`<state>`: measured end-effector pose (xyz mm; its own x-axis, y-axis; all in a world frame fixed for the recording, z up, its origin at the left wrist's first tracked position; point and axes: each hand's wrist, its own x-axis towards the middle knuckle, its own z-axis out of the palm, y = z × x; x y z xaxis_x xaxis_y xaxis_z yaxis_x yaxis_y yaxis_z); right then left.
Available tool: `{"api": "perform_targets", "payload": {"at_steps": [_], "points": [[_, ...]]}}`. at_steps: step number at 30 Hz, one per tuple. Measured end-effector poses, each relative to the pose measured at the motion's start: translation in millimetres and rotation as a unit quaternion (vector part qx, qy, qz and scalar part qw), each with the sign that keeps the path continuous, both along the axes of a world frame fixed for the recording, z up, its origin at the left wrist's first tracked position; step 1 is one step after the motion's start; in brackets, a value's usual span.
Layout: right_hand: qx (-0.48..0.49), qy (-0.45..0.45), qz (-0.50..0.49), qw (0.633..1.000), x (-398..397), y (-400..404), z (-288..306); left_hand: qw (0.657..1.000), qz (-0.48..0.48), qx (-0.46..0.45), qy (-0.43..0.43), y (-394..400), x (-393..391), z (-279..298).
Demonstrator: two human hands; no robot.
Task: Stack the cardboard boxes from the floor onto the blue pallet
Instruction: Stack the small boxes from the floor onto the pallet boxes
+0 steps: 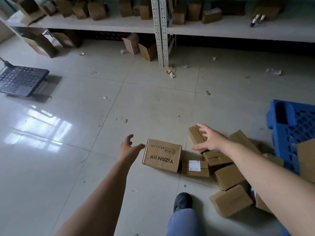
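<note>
Both hands open and empty, printed box [162, 155] sits on the floor between them, left hand [127, 148] closer than right hand [207, 139].

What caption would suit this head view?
Both open hands, left and right, reach toward a printed cardboard box near the blue pallet.

A pale metal shelving unit [161, 31] lines the far wall. A dark perforated stand [22, 80] sits at left on the glossy tiled floor [68, 133], where paper scraps [172, 74] lie scattered.
</note>
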<state>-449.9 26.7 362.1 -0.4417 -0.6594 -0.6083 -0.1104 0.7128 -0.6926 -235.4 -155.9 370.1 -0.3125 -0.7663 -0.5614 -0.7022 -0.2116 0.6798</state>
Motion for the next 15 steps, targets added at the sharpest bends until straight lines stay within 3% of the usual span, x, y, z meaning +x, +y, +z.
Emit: {"api": "perform_targets", "payload": {"at_steps": [10, 13, 15], "points": [[0.006, -0.011, 0.028, 1.000, -50.3, -74.6, -301.3, 0.996, 0.082, -0.022, -0.043, -26.5, -20.7, -303.3], [0.037, 0.024, 0.059, 0.997, -46.5, -77.3, -376.2, 0.983, 0.161, 0.054, -0.066, -0.4, -16.9, -384.6], [0.061, 0.040, 0.080, 0.994, -40.7, -77.6, -416.5, 0.960, 0.211, 0.159, -0.089, 24.9, -16.1, -422.6]]}}
